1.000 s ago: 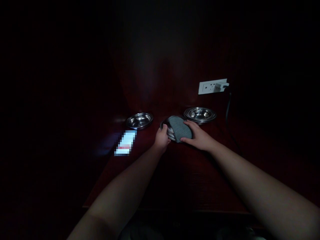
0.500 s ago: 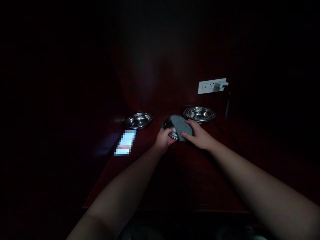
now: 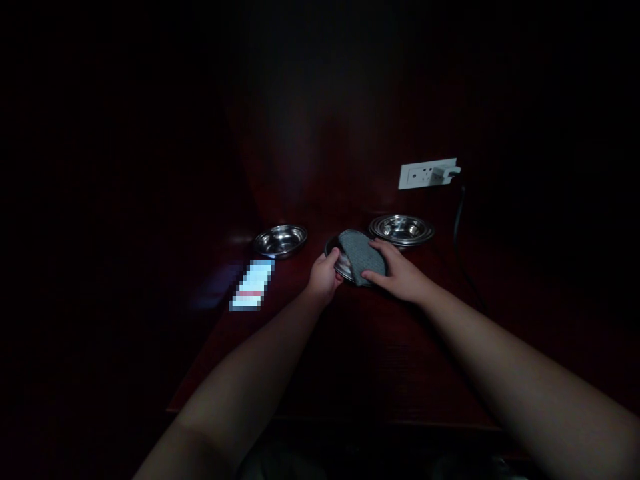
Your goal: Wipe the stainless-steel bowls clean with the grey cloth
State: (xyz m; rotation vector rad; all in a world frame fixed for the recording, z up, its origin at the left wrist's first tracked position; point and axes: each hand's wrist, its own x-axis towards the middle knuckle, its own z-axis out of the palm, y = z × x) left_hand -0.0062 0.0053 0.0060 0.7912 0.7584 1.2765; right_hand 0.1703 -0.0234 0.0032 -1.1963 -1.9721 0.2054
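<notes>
My left hand (image 3: 325, 275) grips the left rim of a shiny metal bowl (image 3: 344, 268), its thumb on the inner side and the fingers beneath. A grey-green cloth (image 3: 363, 257) lies over the right part of this bowl and hides much of it. Closed over the cloth's right edge is my right hand (image 3: 395, 270), thumb in front and fingers behind. Behind the right hand sits a stack of metal bowls (image 3: 400, 230). Another metal bowl (image 3: 281, 240) rests to the left, beyond my left hand.
A lit, pixelated phone-like screen (image 3: 253, 285) lies on the dark red table (image 3: 350, 380) at the left. On the back wall is a white socket panel (image 3: 417, 175) with a plug (image 3: 446, 173) and a hanging cord (image 3: 457, 217). The surroundings are very dark.
My left thumb has drawn back toward the bowl's left rim. The cloth reaches slightly lower over the bowl, with my right hand still on it. The view has shifted slightly.
</notes>
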